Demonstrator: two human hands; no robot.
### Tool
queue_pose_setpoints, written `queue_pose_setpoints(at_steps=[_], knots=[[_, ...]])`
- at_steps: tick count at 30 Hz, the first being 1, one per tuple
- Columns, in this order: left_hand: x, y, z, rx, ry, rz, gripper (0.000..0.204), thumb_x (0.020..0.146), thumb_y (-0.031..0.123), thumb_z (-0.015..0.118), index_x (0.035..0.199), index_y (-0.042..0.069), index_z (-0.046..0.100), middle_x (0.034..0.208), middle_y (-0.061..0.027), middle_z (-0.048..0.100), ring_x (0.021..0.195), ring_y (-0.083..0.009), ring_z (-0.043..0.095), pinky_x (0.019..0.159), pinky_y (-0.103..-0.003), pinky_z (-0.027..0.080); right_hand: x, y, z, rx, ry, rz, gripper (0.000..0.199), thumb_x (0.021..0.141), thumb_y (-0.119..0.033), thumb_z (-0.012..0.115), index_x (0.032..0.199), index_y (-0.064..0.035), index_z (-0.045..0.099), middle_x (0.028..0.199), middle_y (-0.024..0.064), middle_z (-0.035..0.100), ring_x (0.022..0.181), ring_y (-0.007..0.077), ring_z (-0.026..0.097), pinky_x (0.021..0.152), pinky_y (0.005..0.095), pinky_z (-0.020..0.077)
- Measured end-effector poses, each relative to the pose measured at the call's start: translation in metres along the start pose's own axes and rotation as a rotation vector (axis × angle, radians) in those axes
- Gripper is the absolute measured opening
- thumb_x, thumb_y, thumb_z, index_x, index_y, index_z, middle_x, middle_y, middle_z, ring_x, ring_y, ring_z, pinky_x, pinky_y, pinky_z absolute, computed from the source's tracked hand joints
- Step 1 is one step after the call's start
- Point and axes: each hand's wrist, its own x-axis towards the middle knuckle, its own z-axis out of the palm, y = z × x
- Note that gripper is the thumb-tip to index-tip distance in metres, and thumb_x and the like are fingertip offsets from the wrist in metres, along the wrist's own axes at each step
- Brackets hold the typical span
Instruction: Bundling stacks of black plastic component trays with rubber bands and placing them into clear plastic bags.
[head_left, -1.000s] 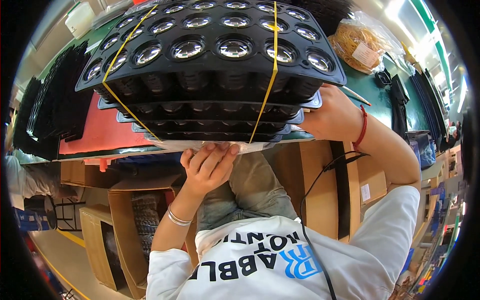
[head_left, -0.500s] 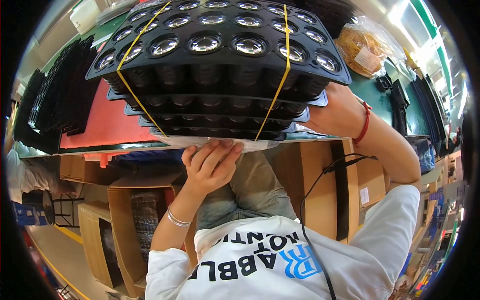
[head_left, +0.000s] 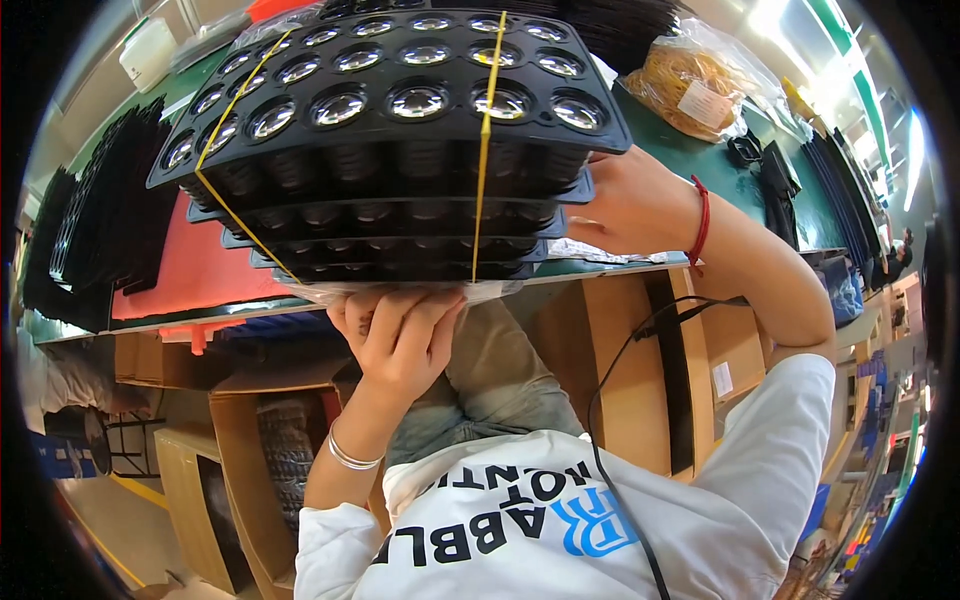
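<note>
At upper centre, a stack of black trays [head_left: 350,160], round clear lenses [head_left: 418,101] in its top pockets, is strapped with yellow bands [head_left: 482,180]. The left hand [head_left: 397,335] grips its lower edge; the right hand [head_left: 635,205] grips its right side, fingertips hidden. Upper right, a clear bag [head_left: 745,70] of yellow loops [head_left: 665,85] bears a white label [head_left: 706,106]. Black and blue lettering marks the white shirt [head_left: 700,510].

Holds a stack of black trays [head_left: 380,165], bound with yellow bands [head_left: 483,185] and topped with rows of shiny round pieces [head_left: 417,102], in both hands. Curls the left hand [head_left: 395,340] at the lower front edge, against clear plastic [head_left: 490,291]. Sets the right hand [head_left: 635,205] to the right side, with fingertips hidden. Wears a red bracelet [head_left: 701,220] on the right wrist.
</note>
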Motion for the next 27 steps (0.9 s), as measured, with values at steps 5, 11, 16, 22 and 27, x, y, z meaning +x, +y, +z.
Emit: queue_pose_setpoints(at_steps=[5, 11, 16, 22, 27], knots=[[0.009, 0.005, -0.004, -0.076, 0.013, -0.028, 0.016, 0.066, 0.013, 0.073, 0.075, 0.017, 0.061, 0.074, 0.0032, 0.053, 0.07, -0.0179, 0.046, 0.073, -0.032, 0.032, -0.001, 0.001, 0.012, -0.277, -0.022, -0.071, 0.006, 0.073, -0.016, 0.057, 0.071, -0.0196, 0.062, 0.079, -0.0027, 0.058, 0.088, 0.0157, 0.053, 0.086, 0.0339, 0.0352], [0.016, 0.004, -0.007, -0.088, -0.004, 0.01, 0.016, 0.067, 0.012, 0.072, 0.077, 0.014, 0.059, 0.074, -0.0004, 0.051, 0.07, -0.0193, 0.046, 0.07, -0.033, 0.034, 0.003, 0.003, 0.022, -0.348, 0.105, -0.043, 0.012, 0.073, -0.026, 0.06, 0.064, -0.0202, 0.065, 0.08, -0.0009, 0.058, 0.091, 0.0175, 0.052, 0.085, 0.0375, 0.0341], [0.019, 0.011, -0.011, -0.065, -0.039, -0.023, 0.02, 0.064, 0.016, 0.075, 0.078, 0.014, 0.059, 0.079, -0.0012, 0.052, 0.073, -0.0207, 0.046, 0.072, -0.035, 0.035, -0.003, -0.01, 0.01, 0.008, 0.003, 0.09, 0.023, 0.071, -0.043, 0.067, 0.075, -0.0216, 0.071, 0.081, 0.0018, 0.058, 0.089, 0.0211, 0.051, 0.076, 0.0432, 0.0291], [0.022, 0.022, -0.006, 0.07, -0.099, -0.012, 0.021, 0.06, 0.016, 0.077, 0.076, 0.016, 0.063, 0.083, 0.0006, 0.052, 0.075, -0.0211, 0.046, 0.073, -0.035, 0.035, -0.011, -0.009, 0.01, 0.518, -0.065, 0.207, 0.014, 0.074, -0.031, 0.069, 0.078, -0.0179, 0.072, 0.079, 0.0028, 0.056, 0.085, 0.022, 0.051, 0.071, 0.037, 0.0354], [0.032, 0.022, -0.006, -0.133, -0.026, -0.047, 0.023, 0.058, 0.008, 0.075, 0.077, 0.015, 0.063, 0.077, 0.0013, 0.052, 0.073, -0.0205, 0.046, 0.07, -0.031, 0.035, -0.015, -0.008, 0.013, 0.831, 0.068, 0.194, 0.012, 0.074, -0.02, 0.07, 0.082, -0.0116, 0.071, 0.083, 0.0056, 0.057, 0.087, 0.0223, 0.053, 0.071, 0.0317, 0.042]])
